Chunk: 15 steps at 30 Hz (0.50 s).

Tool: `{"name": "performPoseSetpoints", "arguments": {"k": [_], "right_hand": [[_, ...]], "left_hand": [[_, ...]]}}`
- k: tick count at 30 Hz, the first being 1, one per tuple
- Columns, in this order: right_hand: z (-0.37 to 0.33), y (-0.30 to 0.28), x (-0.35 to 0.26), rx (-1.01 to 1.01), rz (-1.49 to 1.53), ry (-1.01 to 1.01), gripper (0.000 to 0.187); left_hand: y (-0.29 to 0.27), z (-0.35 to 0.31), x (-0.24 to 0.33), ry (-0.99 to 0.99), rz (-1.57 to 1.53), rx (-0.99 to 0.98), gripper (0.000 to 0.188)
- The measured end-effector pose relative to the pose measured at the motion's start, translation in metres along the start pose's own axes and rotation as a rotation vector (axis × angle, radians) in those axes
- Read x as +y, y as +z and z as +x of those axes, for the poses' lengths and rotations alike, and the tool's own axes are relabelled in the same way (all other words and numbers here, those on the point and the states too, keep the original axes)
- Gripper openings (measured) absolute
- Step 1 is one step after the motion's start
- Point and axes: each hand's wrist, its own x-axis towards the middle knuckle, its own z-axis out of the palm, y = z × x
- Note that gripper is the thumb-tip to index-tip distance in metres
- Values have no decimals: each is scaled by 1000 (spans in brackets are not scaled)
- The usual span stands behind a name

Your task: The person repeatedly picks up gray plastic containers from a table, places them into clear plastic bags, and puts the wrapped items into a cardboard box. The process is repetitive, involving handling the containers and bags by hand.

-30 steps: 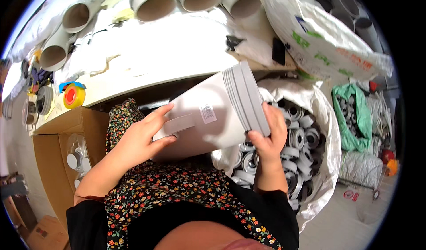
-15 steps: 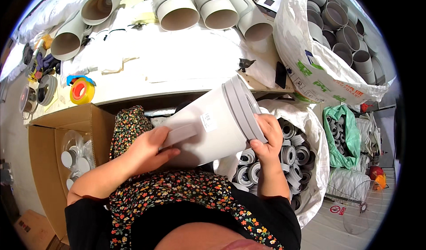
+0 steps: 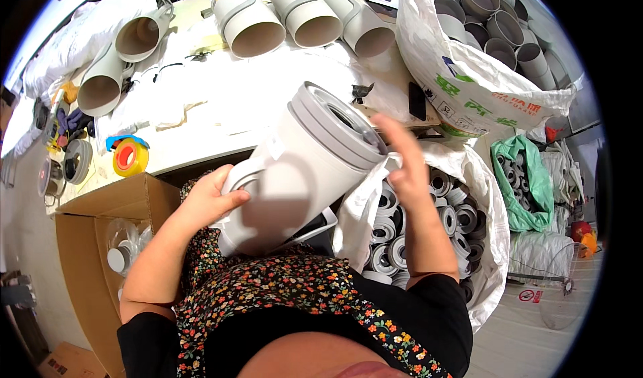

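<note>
A large pale grey mug (image 3: pixel 295 177) leans across my lap, tilted up to the right. My left hand (image 3: pixel 213 200) is wrapped round its side handle. A grey ring-shaped lid (image 3: pixel 335 129) sits on its upper end, with a dark opening in the middle. My right hand (image 3: pixel 404 160) is just right of the lid, slightly blurred, its fingers stretched out and holding nothing. A small white label (image 3: pixel 275 149) is stuck on the mug's side.
A white sack (image 3: pixel 492 237) of grey lids stands at my right, a cardboard box (image 3: pixel 87 244) at my left. Several open mugs (image 3: pixel 251 29) lie on the table ahead, with yellow tape (image 3: pixel 130 157) at its left. A big bag (image 3: pixel 482 86) holds more mugs.
My right hand has let go of the lid and moved off it. The mug has swung more upright and its handle has turned. My view has shifted slightly.
</note>
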Motion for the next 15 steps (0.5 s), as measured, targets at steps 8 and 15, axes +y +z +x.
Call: {"name": "performPoseSetpoints", "arguments": {"k": [8, 15], "right_hand": [[16, -23, -5, 157, -146, -41, 47], [-7, 11, -11, 73, -129, 7, 45]], "left_hand": [[17, -8, 28, 67, 252, -60, 33], [22, -2, 24, 58, 112, -84, 31]]}}
